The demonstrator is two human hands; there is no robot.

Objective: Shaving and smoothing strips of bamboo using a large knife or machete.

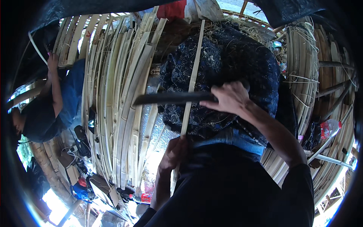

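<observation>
My left hand (176, 150) is closed around the lower part of a long, pale bamboo strip (195, 68). The strip runs up and away from me over a dark blue patterned cloth (177, 68) spread across my lap. My right hand (231, 99) grips a large knife (166, 98) with a dark, wide blade pointing left. That blade lies across the strip, a little beyond my left hand. Whether its edge cuts into the bamboo I cannot tell. Thin shavings are scattered on the cloth.
Many split bamboo lengths (130, 83) lie side by side at the left, and a bundle (300, 64) stands at the right. A person (49, 102) at the far left holds a thin strip. A plastic bottle (329, 128) lies at the right, near poles.
</observation>
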